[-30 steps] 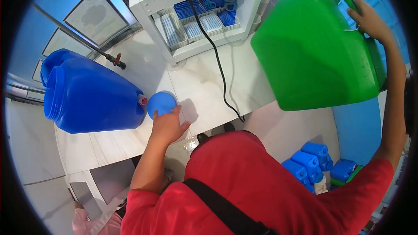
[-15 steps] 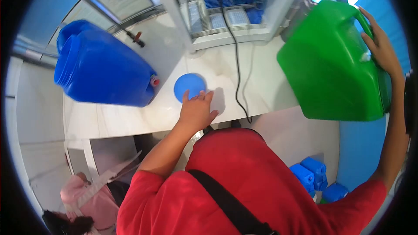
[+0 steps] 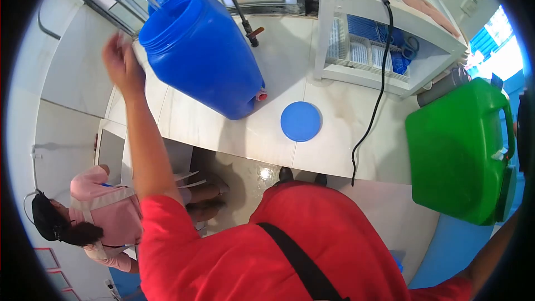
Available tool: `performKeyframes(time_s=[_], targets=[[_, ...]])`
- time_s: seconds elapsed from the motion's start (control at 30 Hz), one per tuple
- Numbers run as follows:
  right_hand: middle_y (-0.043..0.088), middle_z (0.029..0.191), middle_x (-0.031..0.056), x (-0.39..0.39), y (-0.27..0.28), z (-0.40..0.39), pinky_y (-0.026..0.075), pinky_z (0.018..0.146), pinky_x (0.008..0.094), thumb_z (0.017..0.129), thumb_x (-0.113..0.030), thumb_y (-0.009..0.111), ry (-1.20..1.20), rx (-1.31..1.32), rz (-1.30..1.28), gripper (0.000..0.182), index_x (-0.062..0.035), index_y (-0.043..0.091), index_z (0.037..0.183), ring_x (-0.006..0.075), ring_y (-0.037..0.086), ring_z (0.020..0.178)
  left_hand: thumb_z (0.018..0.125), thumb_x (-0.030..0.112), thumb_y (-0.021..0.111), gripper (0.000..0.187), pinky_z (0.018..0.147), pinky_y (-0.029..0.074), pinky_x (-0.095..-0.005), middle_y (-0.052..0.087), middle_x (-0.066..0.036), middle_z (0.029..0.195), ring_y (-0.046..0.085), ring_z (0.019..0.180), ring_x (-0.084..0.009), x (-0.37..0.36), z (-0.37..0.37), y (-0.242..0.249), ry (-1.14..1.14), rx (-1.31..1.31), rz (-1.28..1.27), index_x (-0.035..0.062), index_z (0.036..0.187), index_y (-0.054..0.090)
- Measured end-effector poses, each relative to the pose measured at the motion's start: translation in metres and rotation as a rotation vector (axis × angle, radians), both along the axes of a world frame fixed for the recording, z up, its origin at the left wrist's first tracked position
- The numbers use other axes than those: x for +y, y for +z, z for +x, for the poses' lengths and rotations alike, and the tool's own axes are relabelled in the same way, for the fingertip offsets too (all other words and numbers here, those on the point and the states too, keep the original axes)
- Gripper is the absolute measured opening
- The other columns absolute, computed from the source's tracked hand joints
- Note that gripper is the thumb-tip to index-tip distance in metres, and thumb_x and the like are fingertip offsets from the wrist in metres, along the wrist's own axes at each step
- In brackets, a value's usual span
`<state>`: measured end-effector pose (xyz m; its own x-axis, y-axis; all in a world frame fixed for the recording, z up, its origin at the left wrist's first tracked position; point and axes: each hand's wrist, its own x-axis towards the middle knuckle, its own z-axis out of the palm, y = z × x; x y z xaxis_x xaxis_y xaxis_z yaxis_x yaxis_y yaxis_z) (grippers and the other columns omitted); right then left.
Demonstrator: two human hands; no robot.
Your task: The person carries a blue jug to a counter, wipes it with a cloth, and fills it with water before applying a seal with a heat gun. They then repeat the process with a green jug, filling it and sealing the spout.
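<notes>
Right hand: hiding beyond the edge; I cannot tell its fingers.
Disc (image 3: 301,121): lying flat, round and smooth on pale tile counter (image 3: 273,144), between jugs.
Cord (image 3: 382,86): trailing black and thin between disc and green jug (image 3: 454,153).
Blue jug (image 3: 203,56): standing glossy plastic, its threaded mouth gaping.
Left hand (image 3: 123,67): hovering beside that mouth, blurring, fingers bending loosely, thumb apart.
White shelf (image 3: 365,78): standing behind, holding baskets (image 3: 358,53).

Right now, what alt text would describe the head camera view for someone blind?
A person's left hand is raised beside the open mouth of a big blue plastic container; a flat, round blue disc lies on the pale counter, a green plastic jug farther right.
</notes>
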<state>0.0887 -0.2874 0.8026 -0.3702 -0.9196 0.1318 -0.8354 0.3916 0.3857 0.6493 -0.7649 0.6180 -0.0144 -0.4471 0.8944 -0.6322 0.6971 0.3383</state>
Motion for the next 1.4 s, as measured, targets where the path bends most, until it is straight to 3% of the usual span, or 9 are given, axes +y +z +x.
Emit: performKeyframes(time_s=[0.2,0.43,0.57,0.63,0.77,0.9,0.97,1.33,1.4], targets=[[0.057,0.135,0.0190,-0.048,-0.041,0.110,0.046,0.104,0.0483,0.093,-0.026,0.066,0.406,0.100,-0.147,0.063,-0.0118,0.043,0.151,0.0349,0.058,0.122,0.089,0.017,0.068,0.040,0.109,0.043,-0.0449,0.055,-0.020,0.141,0.053,0.130,-0.0390,-0.114,-0.056,0.067,-0.127,-0.897,-0.246,0.0110,0.128,0.063],[0.066,0.118,0.0155,-0.135,-0.066,0.079,0.048,0.091,0.0498,0.091,-0.009,0.066,0.260,-0.112,-0.246,0.037,-0.0100,0.060,0.127,0.0366,0.064,0.100,0.093,0.040,0.072,0.038,0.109,0.041,-0.0434,0.057,-0.025,0.142,0.054,0.132,-0.0364,-0.100,-0.077,0.060,-0.368,-0.564,0.210,0.0028,0.086,0.064],[0.067,0.113,0.0214,-0.216,-0.094,-0.015,0.052,0.093,0.0433,0.101,-0.020,0.057,0.154,-0.110,-0.234,0.030,-0.0022,0.059,0.125,0.0391,0.066,0.100,0.093,0.034,0.074,0.035,0.104,0.044,-0.0419,0.060,-0.027,0.137,0.055,0.132,-0.0358,-0.103,-0.073,0.061,-0.359,-0.573,0.199,0.0024,0.083,0.063],[0.072,0.115,0.0224,-0.254,-0.114,-0.060,0.052,0.095,0.0445,0.083,-0.080,0.054,0.053,-0.230,-0.240,0.089,0.0027,0.076,0.106,0.0380,0.068,0.109,0.092,0.034,0.074,0.036,0.102,0.047,-0.0418,0.062,-0.027,0.134,0.057,0.131,-0.0359,-0.103,-0.070,0.056,-0.342,-0.581,0.184,0.0025,0.080,0.061],[0.070,0.116,0.0263,-0.284,-0.124,-0.066,0.051,0.097,0.0435,0.081,-0.083,0.052,-0.174,-0.297,-0.142,0.094,0.0057,0.075,0.103,0.0384,0.067,0.112,0.094,0.027,0.073,0.028,0.106,0.042,-0.0399,0.064,-0.023,0.130,0.056,0.129,-0.0316,-0.093,-0.076,0.047,-0.411,-0.523,0.150,0.0020,0.087,0.063],[0.073,0.085,0.0222,-0.259,-0.106,-0.013,0.054,0.070,0.0451,0.083,-0.045,0.073,0.069,-0.247,-0.556,0.050,0.0045,0.074,0.086,0.0382,0.071,0.080,0.095,0.020,0.073,0.019,0.107,0.041,-0.0379,0.064,-0.016,0.130,0.058,0.121,-0.0218,-0.092,-0.076,0.039,-0.451,-0.464,0.018,0.0029,0.099,0.066],[0.064,0.064,0.0086,-0.246,-0.079,0.044,0.043,0.050,0.0289,0.097,-0.021,0.060,0.060,-0.793,-0.764,0.024,0.0016,0.064,0.090,0.0140,0.060,0.058,0.095,0.020,0.074,0.019,0.107,0.041,-0.0375,0.063,-0.015,0.131,0.059,0.118,-0.0203,-0.086,-0.080,0.039,-0.407,-0.433,-0.014,0.0036,0.100,0.066],[0.058,0.124,0.0180,-0.355,-0.247,0.299,0.049,0.092,0.0437,0.103,-0.031,0.058,0.904,-1.256,-1.341,0.042,-0.0012,0.046,0.131,0.0278,0.061,0.104,0.095,0.028,0.074,0.025,0.085,0.052,-0.0300,0.058,-0.001,0.088,0.059,0.093,-0.0150,-0.063,-0.090,0.045,-0.859,-0.023,0.687,0.0102,0.094,0.057],[0.057,0.122,0.0229,-0.372,-0.234,0.326,0.048,0.093,0.0442,0.102,-0.025,0.059,0.929,-1.276,-1.363,0.035,0.0011,0.047,0.122,0.0368,0.059,0.108,0.093,0.021,0.076,0.018,0.099,0.046,-0.0358,0.062,-0.015,0.134,0.058,0.118,-0.0214,-0.106,-0.079,0.030,-0.503,-0.239,0.151,0.0061,0.095,0.066]])
